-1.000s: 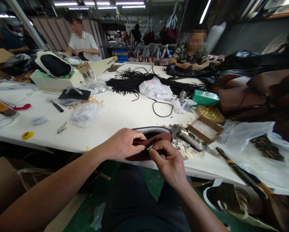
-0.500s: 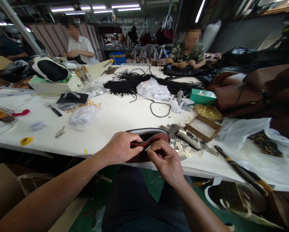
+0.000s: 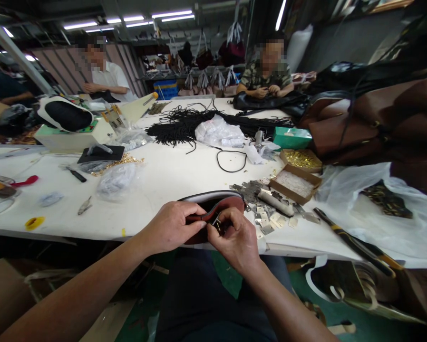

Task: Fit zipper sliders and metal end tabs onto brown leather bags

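Note:
A dark red leather piece with a grey-lined edge (image 3: 222, 205) lies at the near edge of the white table (image 3: 170, 175). My left hand (image 3: 170, 225) is closed on its left side, thumb on top. My right hand (image 3: 237, 240) is closed too, pinching a small metal fitting (image 3: 218, 223) against the leather's edge. Both hands touch each other over the piece. Several flat metal plates (image 3: 266, 221) lie scattered just to the right of my right hand.
An open cardboard box (image 3: 295, 180) and a tray of gold bits (image 3: 301, 159) stand at right, beside brown bags (image 3: 359, 128) and a white plastic sheet (image 3: 377, 218). Black cords (image 3: 185, 124), plastic bags and a small machine (image 3: 71, 135) lie farther back. Two people sit at the far side.
My right hand has turned inward and pressed the metal fitting down into the leather's edge. The view has shifted slightly left and down. My left hand keeps its hold.

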`<state>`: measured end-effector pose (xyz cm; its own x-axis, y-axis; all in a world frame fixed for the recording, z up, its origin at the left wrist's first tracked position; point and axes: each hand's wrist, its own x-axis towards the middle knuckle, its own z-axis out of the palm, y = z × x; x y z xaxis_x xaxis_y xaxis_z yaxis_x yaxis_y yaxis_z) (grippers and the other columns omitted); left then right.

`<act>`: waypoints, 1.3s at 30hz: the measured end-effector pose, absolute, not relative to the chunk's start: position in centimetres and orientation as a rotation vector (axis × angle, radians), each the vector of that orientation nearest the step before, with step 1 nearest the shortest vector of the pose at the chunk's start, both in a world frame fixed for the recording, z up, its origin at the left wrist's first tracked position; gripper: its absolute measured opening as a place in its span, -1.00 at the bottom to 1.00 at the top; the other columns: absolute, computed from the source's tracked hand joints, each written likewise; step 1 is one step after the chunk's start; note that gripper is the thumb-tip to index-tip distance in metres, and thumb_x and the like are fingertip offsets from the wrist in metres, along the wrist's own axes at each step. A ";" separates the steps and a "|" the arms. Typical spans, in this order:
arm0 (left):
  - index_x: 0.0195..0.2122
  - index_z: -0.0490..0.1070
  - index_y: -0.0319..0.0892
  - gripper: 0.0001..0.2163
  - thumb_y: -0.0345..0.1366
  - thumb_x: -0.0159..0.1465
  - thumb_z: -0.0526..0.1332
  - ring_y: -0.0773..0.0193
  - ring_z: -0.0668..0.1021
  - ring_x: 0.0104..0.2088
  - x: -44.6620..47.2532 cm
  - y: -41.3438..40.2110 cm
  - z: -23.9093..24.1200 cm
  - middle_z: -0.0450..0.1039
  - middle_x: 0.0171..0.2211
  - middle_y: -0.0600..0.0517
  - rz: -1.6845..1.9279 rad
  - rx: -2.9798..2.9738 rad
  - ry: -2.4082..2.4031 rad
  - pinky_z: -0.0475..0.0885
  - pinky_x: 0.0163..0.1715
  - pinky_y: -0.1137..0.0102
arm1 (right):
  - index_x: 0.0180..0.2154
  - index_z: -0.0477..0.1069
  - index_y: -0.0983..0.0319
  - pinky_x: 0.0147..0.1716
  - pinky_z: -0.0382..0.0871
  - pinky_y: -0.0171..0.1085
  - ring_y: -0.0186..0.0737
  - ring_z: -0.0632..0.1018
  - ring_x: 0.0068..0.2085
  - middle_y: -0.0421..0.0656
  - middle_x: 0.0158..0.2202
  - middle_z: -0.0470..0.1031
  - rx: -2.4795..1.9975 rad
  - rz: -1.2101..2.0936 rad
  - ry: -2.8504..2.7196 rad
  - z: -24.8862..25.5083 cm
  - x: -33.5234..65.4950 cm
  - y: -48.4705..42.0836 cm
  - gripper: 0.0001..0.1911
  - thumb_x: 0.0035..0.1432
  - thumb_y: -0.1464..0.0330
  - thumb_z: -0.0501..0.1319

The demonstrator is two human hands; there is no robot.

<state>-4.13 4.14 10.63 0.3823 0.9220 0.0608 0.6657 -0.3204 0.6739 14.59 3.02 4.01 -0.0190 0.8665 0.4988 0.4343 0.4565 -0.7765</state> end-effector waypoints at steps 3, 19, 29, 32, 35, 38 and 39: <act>-0.12 0.65 -0.06 -0.79 -0.39 0.27 0.28 0.27 0.65 -0.23 -4.1 4.0 10.7 0.67 -0.22 0.11 0.588 2.110 1.318 0.46 -0.21 0.45 | -0.42 0.29 0.15 -0.45 0.29 -0.29 -0.31 0.42 -0.49 -0.30 -0.50 0.37 -1.211 0.441 -1.600 3.8 14.2 2.9 -0.84 0.02 0.43 0.28; -0.03 0.61 -0.08 -0.78 -0.38 0.39 0.21 0.23 0.66 -0.14 -5.1 3.9 10.3 0.68 -0.12 0.04 0.594 2.330 1.149 0.47 -0.12 0.40 | -0.43 0.43 0.17 -0.41 0.34 -0.29 -0.28 0.50 -0.43 -0.26 -0.45 0.49 -1.114 0.680 -1.651 4.1 15.7 2.9 -0.76 0.13 0.32 0.47; -0.19 0.55 -0.12 -0.74 -0.05 0.26 0.42 0.25 0.64 -0.35 -4.3 2.7 9.2 0.63 -0.35 0.07 0.702 2.554 1.439 0.41 -0.34 0.41 | -0.34 0.58 0.15 -0.36 0.44 -0.27 -0.22 0.59 -0.33 -0.19 -0.34 0.61 -1.039 0.872 -1.753 5.9 16.8 2.6 -0.86 0.22 0.25 0.44; -0.21 0.57 -0.11 -0.83 -0.13 0.32 0.38 0.26 0.67 -0.32 -4.2 2.5 9.1 0.66 -0.32 0.07 0.785 2.574 1.444 0.43 -0.31 0.43 | -0.22 0.63 0.12 -0.26 0.52 -0.24 -0.17 0.64 -0.23 -0.14 -0.24 0.65 -0.914 0.853 -1.878 6.5 18.2 2.7 -0.92 0.29 0.27 0.39; -0.15 0.58 -0.10 -0.85 -0.18 0.32 0.39 0.25 0.69 -0.28 -4.4 2.2 9.1 0.68 -0.26 0.08 0.761 2.575 1.413 0.46 -0.27 0.42 | -0.05 0.61 0.08 -0.18 0.53 -0.14 -0.08 0.63 -0.12 -0.08 -0.09 0.64 -0.898 0.549 -2.005 7.3 19.5 3.3 -0.81 0.28 0.30 0.38; -0.13 0.59 -0.09 -0.85 -0.17 0.36 0.35 0.25 0.69 -0.27 -4.6 1.8 9.1 0.69 -0.24 0.08 0.746 2.598 1.371 0.48 -0.25 0.41 | 0.10 0.54 0.09 -0.04 0.43 0.02 0.08 0.57 0.03 -0.01 0.06 0.60 -0.874 0.229 -2.222 8.7 20.1 4.2 -0.60 0.23 0.32 0.41; -0.13 0.59 -0.08 -0.86 -0.18 0.37 0.33 0.25 0.70 -0.26 -4.6 1.7 9.1 0.69 -0.23 0.09 0.751 2.610 1.354 0.48 -0.24 0.41 | 0.11 0.53 0.10 -0.03 0.39 0.04 0.10 0.55 0.04 -0.01 0.05 0.61 -0.852 0.177 -2.311 9.1 20.1 4.5 -0.60 0.23 0.32 0.41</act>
<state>-4.64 1.75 9.14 0.4806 0.7918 0.3769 0.7389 -0.5971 0.3123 20.11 4.49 9.10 -0.5703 0.6200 0.5388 0.5308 0.7788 -0.3343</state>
